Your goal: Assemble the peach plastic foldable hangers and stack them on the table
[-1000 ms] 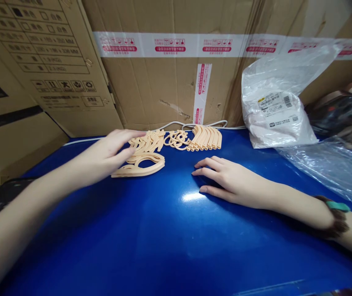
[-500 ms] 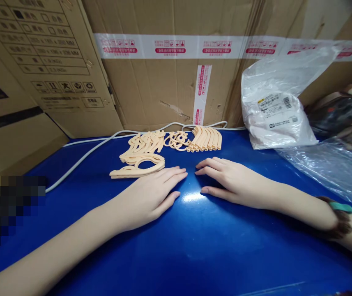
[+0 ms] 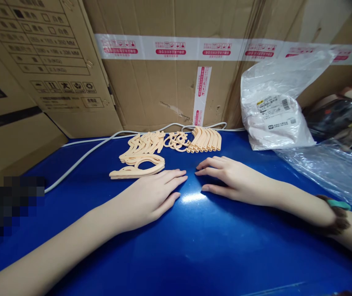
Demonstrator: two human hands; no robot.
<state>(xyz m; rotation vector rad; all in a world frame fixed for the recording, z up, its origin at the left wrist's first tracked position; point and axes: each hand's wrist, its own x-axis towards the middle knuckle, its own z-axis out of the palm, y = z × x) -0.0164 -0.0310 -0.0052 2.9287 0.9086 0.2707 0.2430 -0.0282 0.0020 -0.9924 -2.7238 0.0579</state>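
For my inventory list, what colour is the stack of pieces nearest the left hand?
The stack is pale peach-beige, clearest in the head view.

On the table (image 3: 194, 246), parts (image 3: 154, 142) lie at frame centre, before a cardboard box (image 3: 151, 90); below them, the left hand (image 3: 152, 197) is left of the right hand (image 3: 237, 181); upper right, a bag (image 3: 274, 123).

You are wearing the single camera on your head, and it is looking forward and down across the blue tabletop (image 3: 176, 259) filling the lower view. It is facing the cardboard boxes (image 3: 151, 92) behind the tabletop at close range. It is catching your left forearm (image 3: 71, 244) at the lower left, your right forearm (image 3: 302, 203) at the right edge, and your left hand (image 3: 151, 197) and right hand (image 3: 235, 181) near mid-view.
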